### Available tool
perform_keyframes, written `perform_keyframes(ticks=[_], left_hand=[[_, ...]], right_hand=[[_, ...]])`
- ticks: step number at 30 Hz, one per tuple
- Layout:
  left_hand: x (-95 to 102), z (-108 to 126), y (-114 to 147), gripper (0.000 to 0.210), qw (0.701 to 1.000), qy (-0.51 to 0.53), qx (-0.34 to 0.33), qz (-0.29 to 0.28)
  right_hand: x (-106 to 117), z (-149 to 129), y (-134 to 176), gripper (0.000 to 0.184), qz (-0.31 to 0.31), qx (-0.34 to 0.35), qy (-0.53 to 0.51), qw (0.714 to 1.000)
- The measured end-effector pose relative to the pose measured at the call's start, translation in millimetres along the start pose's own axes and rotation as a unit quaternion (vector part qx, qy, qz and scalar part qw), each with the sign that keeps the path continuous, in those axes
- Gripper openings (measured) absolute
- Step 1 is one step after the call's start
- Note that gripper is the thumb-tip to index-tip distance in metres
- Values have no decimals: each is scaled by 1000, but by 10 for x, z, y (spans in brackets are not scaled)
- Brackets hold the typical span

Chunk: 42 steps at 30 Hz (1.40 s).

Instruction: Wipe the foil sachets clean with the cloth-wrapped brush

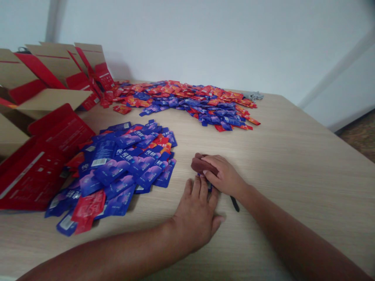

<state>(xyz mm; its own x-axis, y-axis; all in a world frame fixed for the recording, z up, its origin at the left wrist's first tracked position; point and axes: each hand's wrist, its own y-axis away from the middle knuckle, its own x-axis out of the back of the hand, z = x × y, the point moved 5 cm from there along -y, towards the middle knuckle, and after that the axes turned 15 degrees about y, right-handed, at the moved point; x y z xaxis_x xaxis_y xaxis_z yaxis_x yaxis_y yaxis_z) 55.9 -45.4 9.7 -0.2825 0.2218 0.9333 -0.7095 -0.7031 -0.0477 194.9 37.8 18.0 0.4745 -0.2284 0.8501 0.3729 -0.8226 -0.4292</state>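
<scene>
My right hand (224,173) is closed around a folded brown cloth (202,164) in the middle of the table. Just below it, my left hand (196,214) lies flat with its fingers stretched forward and its thumb out to the side. Between the two hands a small bit of a dark blue packet (209,186) shows; the rest is covered by my fingers. A thin black strip (234,203) sticks out under my right wrist, and what it belongs to is hidden. Left of my hands lies a pile of blue packets (125,168) with some red ones mixed in.
A long heap of red and blue packets (187,101) stretches along the wall side of the table (293,156). Several open red boxes (35,175) with tan insides stand on the left. A small grey crumpled thing (253,95) lies at the heap's right end.
</scene>
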Motion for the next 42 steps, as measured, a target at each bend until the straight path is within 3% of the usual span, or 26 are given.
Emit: perform_keyframes(ticks=[11,25,34,40,42], left_hand=[[8,9,-12,81,1000,-9,-3,2],[11,-12,7,83,1000,-12,-1,0],[82,-12,-19,78,1000,-2,-20,12],[254,-109,-206,36,998,30,-55,-8],[274,-213,-271,31,997,45,-65,-1]], right_hand=[[23,-19,47,55,-19,89,-35,995],[3,-10,-5,47,-2,-3,10,1000],[22,308,-9,44,54,-95,78,991],[38,410,-14,41,63,-123,70,988],[38,420,-18,40,62,-127,59,988]])
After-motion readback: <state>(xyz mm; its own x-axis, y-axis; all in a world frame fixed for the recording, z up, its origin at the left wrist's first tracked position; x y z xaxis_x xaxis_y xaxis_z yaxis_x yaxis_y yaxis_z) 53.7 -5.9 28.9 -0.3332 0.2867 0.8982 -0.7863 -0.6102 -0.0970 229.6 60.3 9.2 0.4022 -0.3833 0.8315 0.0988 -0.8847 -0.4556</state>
